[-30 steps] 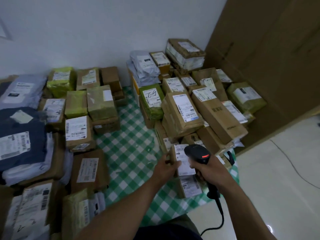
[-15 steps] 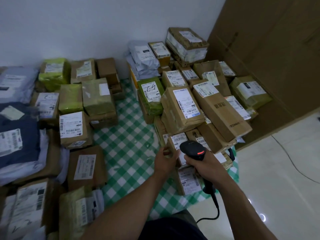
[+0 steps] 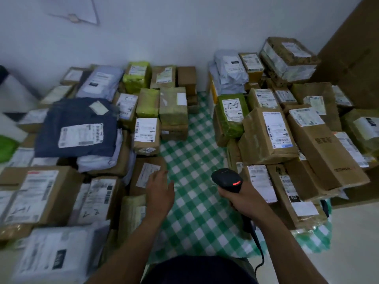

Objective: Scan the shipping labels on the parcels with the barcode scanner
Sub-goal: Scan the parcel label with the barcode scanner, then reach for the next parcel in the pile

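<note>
The barcode scanner (image 3: 226,179) has left the small white-labelled parcel (image 3: 261,182) at the near edge of the right-hand heap, where it was aimed a moment ago. It now hangs over the green-checked cloth (image 3: 190,152) between the two heaps, its red light on. The right hand (image 3: 244,201) has its grip clamped round the scanner's handle, and the cable (image 3: 259,249) trails down toward the person. The left hand (image 3: 161,191) has let go of that small parcel and crossed to the left heap. Its grip is apart, fingers spread over the shipping label (image 3: 146,173) of a flat brown cardboard parcel (image 3: 135,188); blur hides whether they touch it. I judge the small parcel is scanned and the flat one is next, so the scanner must swing left and aim at its label.
</note>
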Action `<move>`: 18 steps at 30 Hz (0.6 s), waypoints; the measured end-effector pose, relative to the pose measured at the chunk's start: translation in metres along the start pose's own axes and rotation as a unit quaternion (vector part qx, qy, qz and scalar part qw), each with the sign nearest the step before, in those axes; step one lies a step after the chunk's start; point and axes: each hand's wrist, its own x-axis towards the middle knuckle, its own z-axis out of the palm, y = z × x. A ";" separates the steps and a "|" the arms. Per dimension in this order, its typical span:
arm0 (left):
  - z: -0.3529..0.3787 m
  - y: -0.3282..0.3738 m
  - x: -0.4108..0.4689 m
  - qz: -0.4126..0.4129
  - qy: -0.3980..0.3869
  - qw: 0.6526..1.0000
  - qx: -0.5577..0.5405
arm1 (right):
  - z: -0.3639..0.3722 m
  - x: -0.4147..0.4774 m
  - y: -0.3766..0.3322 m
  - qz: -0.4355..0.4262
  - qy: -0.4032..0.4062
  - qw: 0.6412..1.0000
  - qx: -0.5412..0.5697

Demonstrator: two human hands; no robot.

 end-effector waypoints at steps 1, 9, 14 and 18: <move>-0.009 0.000 0.004 -0.007 0.027 1.000 -0.010 | 0.007 0.002 -0.005 -0.012 -0.015 1.000 0.001; -0.063 0.019 0.090 -0.003 0.093 0.996 -0.012 | 0.036 0.026 -0.045 -0.035 -0.052 0.998 -0.015; -0.067 0.019 0.127 -0.077 0.037 0.995 -0.043 | 0.037 0.030 -0.053 -0.052 -0.050 0.997 -0.019; -0.065 0.014 0.126 -0.165 0.010 0.966 -0.197 | 0.035 0.030 -0.051 -0.047 -0.051 0.998 -0.014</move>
